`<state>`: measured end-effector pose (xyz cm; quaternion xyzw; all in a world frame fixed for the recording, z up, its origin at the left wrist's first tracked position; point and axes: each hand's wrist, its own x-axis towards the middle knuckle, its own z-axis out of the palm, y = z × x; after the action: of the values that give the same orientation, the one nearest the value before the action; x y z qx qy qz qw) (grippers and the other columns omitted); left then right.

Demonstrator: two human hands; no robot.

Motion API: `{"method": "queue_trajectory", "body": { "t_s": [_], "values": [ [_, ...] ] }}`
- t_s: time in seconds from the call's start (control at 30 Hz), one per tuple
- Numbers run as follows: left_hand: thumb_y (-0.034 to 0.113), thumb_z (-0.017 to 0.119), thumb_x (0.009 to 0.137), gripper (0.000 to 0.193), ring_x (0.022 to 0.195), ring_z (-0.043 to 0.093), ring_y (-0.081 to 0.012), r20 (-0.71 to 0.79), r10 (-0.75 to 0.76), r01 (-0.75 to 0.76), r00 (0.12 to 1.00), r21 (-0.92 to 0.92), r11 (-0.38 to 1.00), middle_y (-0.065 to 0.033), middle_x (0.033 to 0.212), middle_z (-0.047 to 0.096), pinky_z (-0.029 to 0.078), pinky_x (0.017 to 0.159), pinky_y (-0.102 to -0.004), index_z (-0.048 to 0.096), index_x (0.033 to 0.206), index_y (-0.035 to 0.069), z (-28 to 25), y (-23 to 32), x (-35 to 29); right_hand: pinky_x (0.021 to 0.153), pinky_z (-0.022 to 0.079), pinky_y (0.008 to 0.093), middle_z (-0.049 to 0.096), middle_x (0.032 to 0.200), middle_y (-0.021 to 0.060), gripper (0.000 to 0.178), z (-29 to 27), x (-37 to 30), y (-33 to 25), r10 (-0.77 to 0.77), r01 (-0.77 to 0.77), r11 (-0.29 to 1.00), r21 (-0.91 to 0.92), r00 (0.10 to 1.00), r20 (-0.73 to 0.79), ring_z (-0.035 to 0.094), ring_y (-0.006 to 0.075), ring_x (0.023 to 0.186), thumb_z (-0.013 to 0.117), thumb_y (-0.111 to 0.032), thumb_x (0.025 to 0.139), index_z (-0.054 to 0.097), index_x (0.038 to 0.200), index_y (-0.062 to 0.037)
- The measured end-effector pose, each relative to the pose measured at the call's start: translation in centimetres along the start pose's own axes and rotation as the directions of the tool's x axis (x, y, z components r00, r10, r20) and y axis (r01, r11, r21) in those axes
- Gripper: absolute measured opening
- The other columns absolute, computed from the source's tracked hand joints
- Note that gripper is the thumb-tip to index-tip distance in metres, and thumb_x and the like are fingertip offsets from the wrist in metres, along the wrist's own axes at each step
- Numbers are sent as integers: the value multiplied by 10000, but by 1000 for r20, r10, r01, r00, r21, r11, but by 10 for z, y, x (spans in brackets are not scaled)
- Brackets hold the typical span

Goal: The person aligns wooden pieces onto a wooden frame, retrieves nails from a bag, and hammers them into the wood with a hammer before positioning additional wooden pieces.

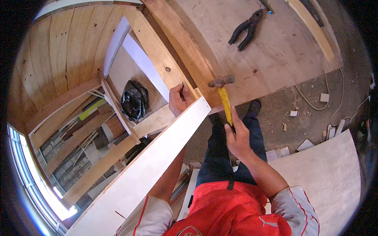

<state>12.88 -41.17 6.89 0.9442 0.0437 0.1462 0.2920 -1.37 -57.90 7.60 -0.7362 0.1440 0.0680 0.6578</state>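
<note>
My right hand (238,137) is wrapped round the yellow handle of a hammer (226,100). The hammer's worn metal head is raised near the corner of the wooden frame. My left hand (179,100) reaches from behind a white-faced board (157,157) to a light wooden beam (155,51) with a dark knot. Its fingers are pinched together at the beam's edge. A small dark tip shows between them, too small to name for sure. Part of my left forearm is hidden by the white-faced board.
Black-handled pliers (248,29) lie on the worn wooden tabletop (271,59). A black plastic bag (134,100) sits inside the frame. Planks and scraps (94,129) are stacked at the left. A white cable (328,98) and wood offcuts lie on the floor, beside a large pale sheet (323,169).
</note>
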Motion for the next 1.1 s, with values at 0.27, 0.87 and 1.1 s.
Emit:
{"method": "queue_trajectory", "body": {
  "t_s": [0.27,0.87,1.1],
  "values": [
    [153,682,1010,179,878,623,-149,-112,-291,170,950,-596,785,-94,939,678,513,789,-296,631,1065,-9,0,-38,-1,1022,498,403,627,1316,306,627,0,1,-2,88,-96,993,69,990,109,648,388,1212,592,-12,971,382,1561,11],
    [126,668,1019,193,913,616,-129,-48,-164,107,985,-573,812,-96,991,691,486,867,-276,626,1123,-32,-8,-35,1,861,539,474,660,1058,264,722,1,3,2,-92,91,996,-9,995,-45,658,443,947,645,-7,932,373,1592,-113],
    [142,670,1022,205,907,617,-120,-8,-258,206,966,-578,789,-91,997,689,489,848,-258,626,1128,-27,-7,-38,1,894,539,465,659,1113,272,719,7,0,0,-46,45,999,24,998,36,659,453,991,632,-20,940,356,1599,-101]
  ]
}}
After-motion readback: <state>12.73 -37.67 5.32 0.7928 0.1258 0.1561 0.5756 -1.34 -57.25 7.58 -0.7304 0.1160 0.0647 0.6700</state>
